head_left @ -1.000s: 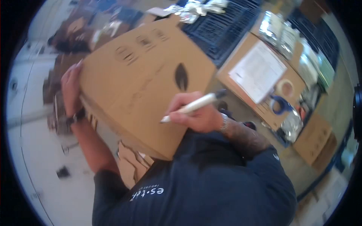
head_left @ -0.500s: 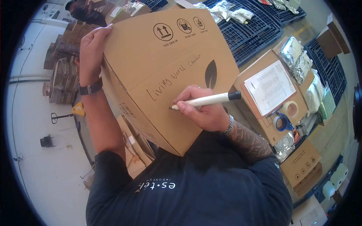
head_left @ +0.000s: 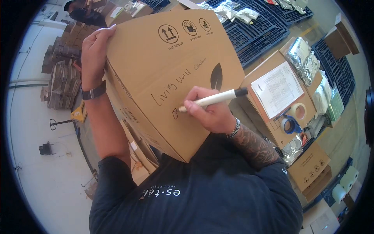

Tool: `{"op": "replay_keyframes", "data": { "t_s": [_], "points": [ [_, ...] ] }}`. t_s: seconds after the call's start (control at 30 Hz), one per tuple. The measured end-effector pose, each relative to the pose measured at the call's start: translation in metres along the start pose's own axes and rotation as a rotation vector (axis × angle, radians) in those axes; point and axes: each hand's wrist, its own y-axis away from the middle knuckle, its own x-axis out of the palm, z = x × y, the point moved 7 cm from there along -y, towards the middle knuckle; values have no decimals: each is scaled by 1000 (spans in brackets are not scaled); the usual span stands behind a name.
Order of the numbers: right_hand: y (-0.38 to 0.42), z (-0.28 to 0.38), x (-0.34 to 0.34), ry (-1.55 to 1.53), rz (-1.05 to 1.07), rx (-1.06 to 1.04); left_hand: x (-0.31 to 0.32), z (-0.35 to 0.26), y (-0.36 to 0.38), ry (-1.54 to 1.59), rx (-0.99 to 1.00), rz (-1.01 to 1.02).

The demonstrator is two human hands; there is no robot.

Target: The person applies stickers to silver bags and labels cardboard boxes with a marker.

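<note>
A large cardboard box (head_left: 156, 62) tilts up against my body, its printed side facing me with arrow symbols and a dark leaf. Handwriting reading "Living World" and a further word runs across it. My left hand (head_left: 95, 48) grips the box's upper left edge, the fingers curled over the rim. In my right hand (head_left: 210, 111) is a white marker (head_left: 218, 99) with a dark end, its tip touching the cardboard below the handwriting. A small round pen stroke shows beside the tip.
To the right, another carton (head_left: 269, 126) bears a printed sheet (head_left: 277, 89), a blue tape dispenser (head_left: 291, 125) and a tape roll (head_left: 299, 111). Silver pouches (head_left: 302, 54) lie beyond, near blue pallets (head_left: 257, 35). Another person (head_left: 83, 13) is at the upper left, near stacked cardboard (head_left: 64, 84).
A small round mark has appeared under the handwriting where the marker tip was. My right hand has shifted slightly, while my left hand keeps its hold on the box.
</note>
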Motion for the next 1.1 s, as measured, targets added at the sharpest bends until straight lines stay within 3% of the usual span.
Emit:
{"op": "replay_keyframes", "data": {
  "t_s": [0.1, 0.27, 0.4, 0.47, 0.6, 0.8, 0.87, 1.0, 1.1],
  "points": [
    [-2, 1, 2, 104, 60, -96, -3, 1, -1, -28, 7, 0],
    [-4, -12, -4, 9, -44, -28, -2, 2, 1, -6, -21, -2],
    [-3, -10, -3, 83, 8, -27, -4, 2, 3, -13, -14, -18],
    [-5, -17, -6, -50, -83, 72, -3, 3, 3, -15, -25, -12],
    [-8, -17, -9, -23, -119, 8, -3, -1, 5, 0, -5, -15],
    [-12, -15, -14, -18, -100, -8, -2, -2, 7, -3, -10, -12],
    [-12, -11, -8, 235, 74, -100, -3, -2, 6, -9, -20, -16],
    [-12, -12, -16, -50, -119, -53, -5, -5, 8, -23, 15, -39],
    [-12, -15, -15, 86, -36, -56, -8, -3, 11, -18, -2, -33]
  ]
}}
